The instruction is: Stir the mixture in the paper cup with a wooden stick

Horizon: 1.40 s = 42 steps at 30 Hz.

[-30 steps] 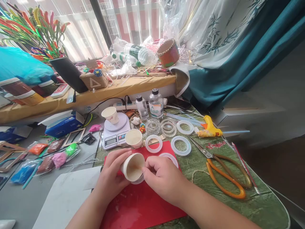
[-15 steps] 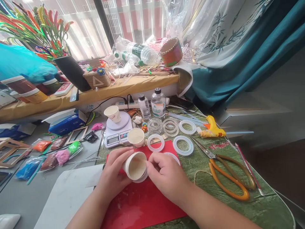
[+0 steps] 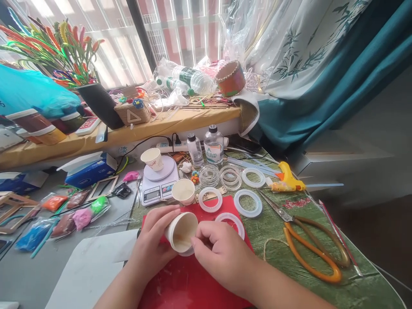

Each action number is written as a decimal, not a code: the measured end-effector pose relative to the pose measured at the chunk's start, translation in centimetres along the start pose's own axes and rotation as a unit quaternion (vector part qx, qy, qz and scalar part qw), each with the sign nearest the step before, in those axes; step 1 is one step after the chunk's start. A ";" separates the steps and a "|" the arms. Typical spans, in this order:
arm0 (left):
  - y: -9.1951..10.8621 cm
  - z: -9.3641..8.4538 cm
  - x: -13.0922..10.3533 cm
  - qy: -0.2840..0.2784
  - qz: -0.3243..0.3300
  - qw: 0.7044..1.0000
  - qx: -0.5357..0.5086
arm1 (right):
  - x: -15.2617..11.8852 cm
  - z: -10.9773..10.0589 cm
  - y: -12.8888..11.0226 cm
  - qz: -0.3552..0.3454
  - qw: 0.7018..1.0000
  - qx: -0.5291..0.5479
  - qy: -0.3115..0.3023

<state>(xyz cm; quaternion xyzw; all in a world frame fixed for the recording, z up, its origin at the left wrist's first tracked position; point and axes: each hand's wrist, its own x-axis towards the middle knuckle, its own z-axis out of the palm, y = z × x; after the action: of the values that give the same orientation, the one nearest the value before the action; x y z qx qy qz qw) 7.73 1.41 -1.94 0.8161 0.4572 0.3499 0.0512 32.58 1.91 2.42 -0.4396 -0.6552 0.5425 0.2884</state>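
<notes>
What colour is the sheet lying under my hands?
The sheet is red; it shows best in the head view.

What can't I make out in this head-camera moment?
Head view:
- Whatever the right hand pinches at the tilted cup: that hand covers it.
- Ring beside it: partly behind the same hand.
- Scale display: digits too small, blurred.
- Turquoise bag: cut off by the left edge.

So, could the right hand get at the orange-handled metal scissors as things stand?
Probably yes: the scissors lie uncovered nearby on the green tabletop, though the right hand is busy at the tilted white paper cup.
</notes>
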 end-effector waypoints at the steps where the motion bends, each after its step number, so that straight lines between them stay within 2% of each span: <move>1: -0.1 0.0 -0.1 -0.001 0.000 1.000 0.001 | 0.0 0.1 0.0 -0.003 1.000 -0.006 0.015; 3: -0.1 0.0 -0.2 -0.003 0.003 1.000 0.003 | -0.1 0.2 0.0 0.003 0.999 -0.021 0.034; 6: 0.0 -0.1 -0.1 -0.001 0.007 1.000 0.006 | 0.0 0.2 0.2 0.011 1.000 0.009 0.015; 9: 0.2 -0.3 0.1 0.001 0.011 1.000 0.011 | 0.1 0.1 0.2 -0.005 0.998 -0.021 0.052; 13: 0.7 -0.6 0.5 -0.007 0.015 1.000 0.016 | 0.1 0.1 0.3 -0.013 1.000 -0.018 0.017; 16: 0.8 -0.6 0.7 -0.006 0.015 1.000 0.022 | 0.0 0.1 0.4 -0.018 0.998 -0.034 0.043; 19: 0.7 -0.4 0.5 -0.012 0.014 1.000 0.020 | 0.0 0.0 0.5 -0.033 0.999 -0.010 0.028; 23: 0.1 -0.1 -0.1 -0.012 0.004 1.000 0.019 | 0.0 0.1 0.6 -0.073 0.990 -0.067 0.096; 24: -0.1 0.0 -0.2 -0.011 0.002 1.000 0.019 | 0.0 0.2 0.6 -0.072 0.989 -0.083 0.098; 28: 0.0 0.0 -0.3 -0.004 0.001 1.000 0.014 | 0.0 0.3 0.4 -0.050 0.997 -0.049 0.027; 32: 0.6 -0.4 0.3 0.001 0.002 1.000 0.016 | 0.0 0.2 0.3 -0.037 0.995 -0.069 0.065; 35: 0.7 -0.5 0.5 -0.003 0.000 1.000 0.014 | 0.0 0.1 0.3 -0.013 0.999 -0.029 0.032; 38: 0.5 -0.3 0.3 -0.003 -0.005 1.000 0.005 | 0.0 0.0 0.2 -0.015 0.998 -0.042 0.052; 42: 0.1 0.0 0.0 -0.004 -0.009 1.000 -0.003 | -0.1 -0.2 0.0 -0.012 0.999 -0.014 0.030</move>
<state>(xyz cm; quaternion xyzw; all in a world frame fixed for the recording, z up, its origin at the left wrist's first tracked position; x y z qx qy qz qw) 7.80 1.36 -1.84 0.8129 0.4635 0.3476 0.0589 32.75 1.90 2.49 -0.4518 -0.6589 0.5165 0.3081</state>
